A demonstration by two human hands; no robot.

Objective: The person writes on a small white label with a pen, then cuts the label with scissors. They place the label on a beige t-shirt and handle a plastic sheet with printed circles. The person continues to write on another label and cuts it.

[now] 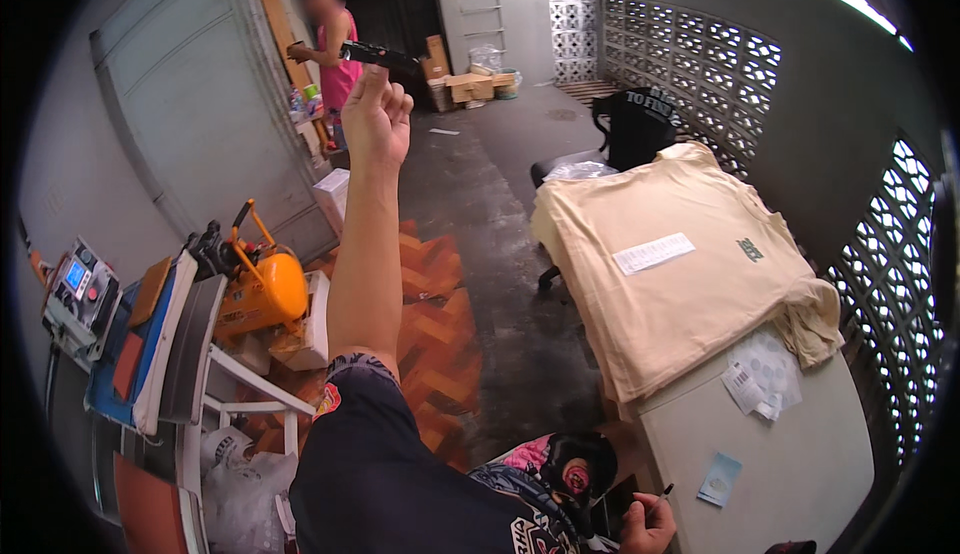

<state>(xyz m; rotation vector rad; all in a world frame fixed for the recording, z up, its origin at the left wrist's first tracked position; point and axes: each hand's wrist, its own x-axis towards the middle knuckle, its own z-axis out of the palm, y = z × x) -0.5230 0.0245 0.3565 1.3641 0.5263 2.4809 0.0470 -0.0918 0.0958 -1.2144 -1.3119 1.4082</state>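
Nearest to me, at the lower edge, my right hand (648,526) rests by the near corner of the white table (800,474), its fingers curled around a thin dark pen (662,492) whose tip angles up and to the right; I cannot tell how firmly it is held. Just beyond it on the tabletop lie a small pale card (719,478) and some loose paper slips (760,379), and past those a stack of cream shirts (670,274) with a white label on top, all of them well to the right of my raised arm. My left arm rises from the dark printed sleeve (380,464) straight up the middle of the view. At its far end my left hand (376,119) is closed, fingers bunched, on the rear end of a black tool (378,53). This is the thing in hand: it sits above the fingertips, its long axis nearly level, running from upper left to slightly lower right, the free end pointing right and away from me. The left hand alone touches it; the right is well apart, low and near. To the left stand a heat press (150,344) and an orange compressor (262,289). Farthest off, beyond the tool, a person in pink (338,59) stands by the wall.
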